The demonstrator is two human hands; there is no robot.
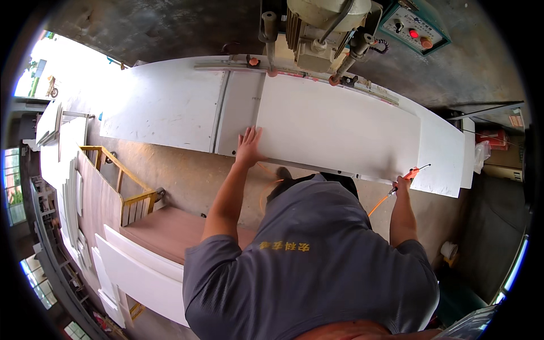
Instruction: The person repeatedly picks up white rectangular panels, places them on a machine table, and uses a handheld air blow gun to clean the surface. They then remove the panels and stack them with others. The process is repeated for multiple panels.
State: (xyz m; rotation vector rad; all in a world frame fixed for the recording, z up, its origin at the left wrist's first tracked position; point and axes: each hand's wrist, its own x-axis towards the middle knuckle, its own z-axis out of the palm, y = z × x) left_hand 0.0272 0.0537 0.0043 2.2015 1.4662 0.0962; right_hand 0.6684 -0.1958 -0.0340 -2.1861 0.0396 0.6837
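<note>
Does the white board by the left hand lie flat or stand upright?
Flat: the white board lies on the worktable, broad face up, left hand at its left end.

The left hand (248, 149) lies splayed palm-down while the right hand (402, 184) is curled, gripping.

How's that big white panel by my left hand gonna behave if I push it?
The white panel shows no visible sag, so it's probably stiff rather than floppy. Its top face looks smooth, so it may feel slippery under a palm. Lying flat on its broad side, it seems unlikely to tip or roll.
</note>
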